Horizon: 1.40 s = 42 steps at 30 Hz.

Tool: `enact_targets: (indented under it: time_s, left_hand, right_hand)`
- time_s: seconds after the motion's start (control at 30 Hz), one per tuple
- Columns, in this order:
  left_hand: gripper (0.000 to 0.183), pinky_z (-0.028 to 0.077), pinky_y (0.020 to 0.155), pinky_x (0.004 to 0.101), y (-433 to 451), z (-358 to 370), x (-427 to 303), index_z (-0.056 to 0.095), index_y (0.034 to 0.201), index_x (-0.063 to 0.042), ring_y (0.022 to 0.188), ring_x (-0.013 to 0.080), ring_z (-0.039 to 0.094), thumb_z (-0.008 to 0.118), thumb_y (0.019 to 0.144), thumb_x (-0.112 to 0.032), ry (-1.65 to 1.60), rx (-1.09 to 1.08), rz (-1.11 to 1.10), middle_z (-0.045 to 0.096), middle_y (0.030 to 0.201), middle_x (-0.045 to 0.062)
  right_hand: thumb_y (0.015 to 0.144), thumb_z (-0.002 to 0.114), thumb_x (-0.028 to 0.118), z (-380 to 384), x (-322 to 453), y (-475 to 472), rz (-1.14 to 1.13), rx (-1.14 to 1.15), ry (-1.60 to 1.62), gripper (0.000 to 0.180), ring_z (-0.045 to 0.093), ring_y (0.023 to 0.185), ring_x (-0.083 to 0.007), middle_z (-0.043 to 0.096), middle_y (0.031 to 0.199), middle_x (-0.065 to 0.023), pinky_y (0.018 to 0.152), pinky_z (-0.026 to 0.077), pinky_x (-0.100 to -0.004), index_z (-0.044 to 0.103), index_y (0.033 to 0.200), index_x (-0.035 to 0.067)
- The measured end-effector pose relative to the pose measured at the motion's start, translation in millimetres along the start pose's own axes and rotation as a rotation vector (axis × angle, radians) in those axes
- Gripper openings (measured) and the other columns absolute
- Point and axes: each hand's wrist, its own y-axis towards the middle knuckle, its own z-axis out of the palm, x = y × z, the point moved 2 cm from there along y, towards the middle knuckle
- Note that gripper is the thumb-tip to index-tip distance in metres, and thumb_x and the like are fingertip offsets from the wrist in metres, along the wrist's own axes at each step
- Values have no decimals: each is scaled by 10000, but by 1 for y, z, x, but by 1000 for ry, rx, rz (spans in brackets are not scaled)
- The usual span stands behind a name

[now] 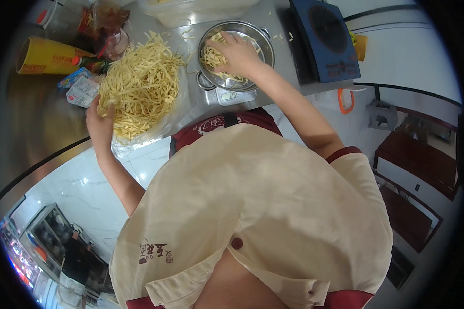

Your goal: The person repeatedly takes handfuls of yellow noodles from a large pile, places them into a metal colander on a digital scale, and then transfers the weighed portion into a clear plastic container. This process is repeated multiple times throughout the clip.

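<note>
My left hand (pixel 100 119) rests at the left edge of a big heap of flat yellow noodles (pixel 145 85), its fingertips against the strands. The heap lies on clear plastic film (pixel 181 98). My right hand (pixel 237 54) reaches into a round steel pan with loop handles (pixel 270 58) and touches a smaller portion of noodles (pixel 215 56); whether it grips any cannot be told. Under the pan is a digital kitchen scale (pixel 235 96) with a lit display. A few loose strands lie between heap and pan.
A blue induction cooker (pixel 330 42) stands right of the pan. A translucent plastic tub (pixel 193 13) is at the back. At the left are a yellow cylinder (pixel 50 56), a small carton (pixel 83 92), a red-capped bottle (pixel 91 62) and bags. A person in dark clothes (pixel 77 258) is far off, lower left.
</note>
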Motion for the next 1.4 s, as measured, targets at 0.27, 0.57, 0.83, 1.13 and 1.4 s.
enact_targets:
  time_s: [0.27,0.57,0.83,1.13,1.4]
  left_hand:
    - [444,411,1107,462,-18,20,-83,585,1371,-95,1354,412,478,672,938,-141,13,99,181,503,1472,217]
    - [598,489,974,331,22,33,-270,596,1360,-65,1188,207,624,834,835,-226,-722,79,472,665,1303,99]
    - [528,533,812,277,43,105,-353,649,1259,-73,920,95,655,873,813,-247,-1056,1013,353,711,1086,20]
    - [323,494,764,267,65,51,-387,691,1073,-46,862,111,602,730,943,-339,-1125,769,446,664,945,29]
    - [361,508,709,306,65,39,-393,691,1113,-24,816,113,606,672,987,-362,-542,677,403,659,909,34]
  right_hand:
    - [804,798,194,-85,-37,-16,317,-6,507,318,730,834,-258,756,920,-142,785,572,-376,781,1118,147]
    - [879,749,31,-240,-1,-7,166,-249,886,206,666,757,-86,748,913,-51,668,537,-221,749,1084,3]
    - [873,737,21,-183,-34,-15,137,-334,1112,269,646,815,-94,713,934,-21,719,520,-238,705,1138,-10]
    - [790,733,193,44,-75,-49,119,-12,210,350,608,1177,-291,717,1076,-91,969,469,-461,708,1121,86]
    - [836,804,143,-109,-50,-48,321,-295,706,191,690,831,-143,749,904,-61,797,520,-269,744,992,50]
